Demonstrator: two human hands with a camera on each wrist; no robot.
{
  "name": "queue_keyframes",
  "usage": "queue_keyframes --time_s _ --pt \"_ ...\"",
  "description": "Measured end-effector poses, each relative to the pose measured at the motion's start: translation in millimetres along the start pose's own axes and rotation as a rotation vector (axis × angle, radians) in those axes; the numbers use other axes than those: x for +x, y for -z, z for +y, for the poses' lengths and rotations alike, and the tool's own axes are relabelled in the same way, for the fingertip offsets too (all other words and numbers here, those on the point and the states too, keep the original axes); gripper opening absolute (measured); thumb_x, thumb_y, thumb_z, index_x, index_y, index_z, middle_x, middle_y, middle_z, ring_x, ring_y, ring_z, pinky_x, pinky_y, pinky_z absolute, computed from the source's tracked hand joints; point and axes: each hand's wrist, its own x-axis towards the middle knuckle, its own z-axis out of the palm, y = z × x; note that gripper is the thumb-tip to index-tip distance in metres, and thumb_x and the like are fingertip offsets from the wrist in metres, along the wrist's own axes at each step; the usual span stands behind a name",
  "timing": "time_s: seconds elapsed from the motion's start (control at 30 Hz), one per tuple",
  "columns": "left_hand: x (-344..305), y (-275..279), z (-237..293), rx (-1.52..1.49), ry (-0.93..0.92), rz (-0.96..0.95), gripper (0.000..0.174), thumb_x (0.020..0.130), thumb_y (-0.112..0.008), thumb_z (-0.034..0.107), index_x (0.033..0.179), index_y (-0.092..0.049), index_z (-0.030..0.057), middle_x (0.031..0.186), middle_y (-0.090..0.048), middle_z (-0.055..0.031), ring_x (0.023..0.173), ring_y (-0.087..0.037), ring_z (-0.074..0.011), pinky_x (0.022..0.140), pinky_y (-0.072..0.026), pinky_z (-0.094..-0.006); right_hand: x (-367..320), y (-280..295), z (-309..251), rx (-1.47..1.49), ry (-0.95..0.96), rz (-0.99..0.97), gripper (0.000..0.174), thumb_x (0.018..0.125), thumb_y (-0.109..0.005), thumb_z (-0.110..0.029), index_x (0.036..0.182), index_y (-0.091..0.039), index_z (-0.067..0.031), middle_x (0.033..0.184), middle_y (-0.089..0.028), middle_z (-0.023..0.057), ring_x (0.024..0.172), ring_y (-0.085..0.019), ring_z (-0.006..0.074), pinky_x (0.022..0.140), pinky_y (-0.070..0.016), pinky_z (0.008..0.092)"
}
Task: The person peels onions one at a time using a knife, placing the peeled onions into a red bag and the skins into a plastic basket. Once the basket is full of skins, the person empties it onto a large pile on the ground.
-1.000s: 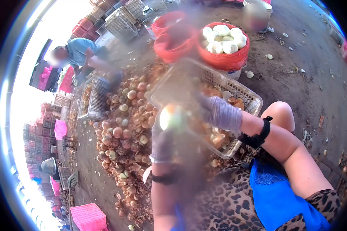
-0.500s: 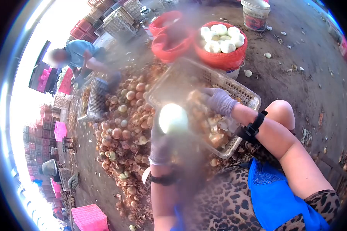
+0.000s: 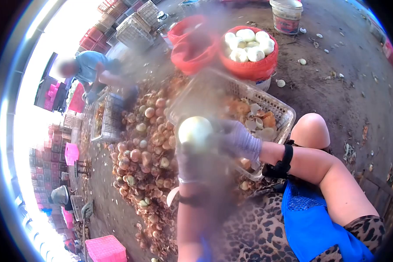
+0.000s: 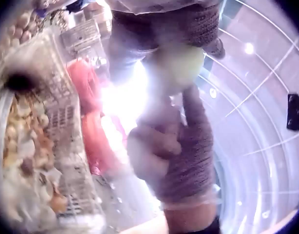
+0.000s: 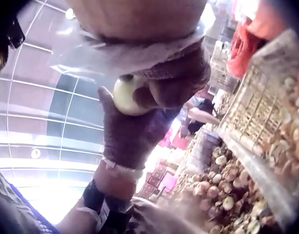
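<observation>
Roughly centre frame, the peeled onion (image 3: pixel 195 130) sat in the left hand (image 3: pixel 192 163), grip closed round its lower half from below. The right hand (image 3: pixel 239 140) met it from the right, fingers curled onto its side, above the basket (image 3: pixel 288 115). Gloves were blurred, exact fingertip contact was unclear, and the left wrist view was washed out.
</observation>
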Motion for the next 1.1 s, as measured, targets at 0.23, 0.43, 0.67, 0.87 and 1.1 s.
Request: queue_keyframes --time_s 0.23,0.43,0.67,0.87,1.1 --pt "9.9 3.2 -3.9 0.099 0.079 0.027 0.062 0.071 -0.072 0.021 0.124 -0.045 0.0013 0.105 -0.060 -0.0111 0.090 -0.062 -0.0194 0.077 -0.0540 -0.0290 -0.1 25.8 -9.2 -0.625 0.395 -0.039 0.058 0.088 -0.058 -0.017 0.140 -0.035 -0.0055 0.086 -0.063 0.0142 0.072 -0.062 0.0243 0.066 -0.0499 0.0352" --pt "5.1 23.9 -11.5 0.639 -0.071 0.092 0.066 0.073 -0.073 0.015 0.128 -0.040 0.0012 0.106 -0.062 -0.0114 0.090 -0.063 -0.0177 0.075 -0.0553 -0.0291 -8.9 33.6 -6.9 -1.193 0.593 -0.203 0.067 0.088 -0.056 -0.021 0.145 -0.024 -0.0079 0.073 -0.059 0.0156 0.064 -0.061 0.0233 0.059 -0.0484 0.0334" --pt "0.7 47.5 -18.9 0.424 0.161 0.095 0.067 0.068 -0.080 0.026 0.122 -0.049 0.0006 0.104 -0.061 -0.0092 0.087 -0.063 -0.0177 0.072 -0.0549 -0.0284 -3.8 18.2 -15.9 -0.268 -0.119 -0.160 0.034 0.089 -0.058 -0.015 0.121 -0.056 -0.0048 0.064 -0.053 0.0064 0.057 -0.053 0.0154 0.054 -0.0458 0.0267" --pt "-6.7 20.2 -1.6 0.485 0.078 0.058 0.086 0.058 -0.084 0.033 0.127 -0.044 0.0000 0.109 -0.059 -0.0105 0.095 -0.061 -0.0205 0.082 -0.0530 -0.0323 17.8 43.0 11.4 -0.859 0.548 -0.039 0.009 0.081 -0.061 -0.010 0.084 -0.067 -0.0042 0.074 -0.060 0.0076 0.065 -0.057 0.0201 0.061 -0.0483 0.0312" --pt "-6.8 25.4 10.8 0.377 0.083 0.031 0.093 0.057 -0.084 0.036 0.132 -0.042 0.0028 0.113 -0.058 -0.0108 0.100 -0.060 -0.0213 0.084 -0.0523 -0.0331 17.8 50.4 -4.6 -1.071 0.525 0.068 0.026 0.091 -0.055 -0.020 0.114 -0.057 -0.0077 0.092 -0.065 0.0111 0.083 -0.062 0.0180 0.072 -0.0486 0.0313"
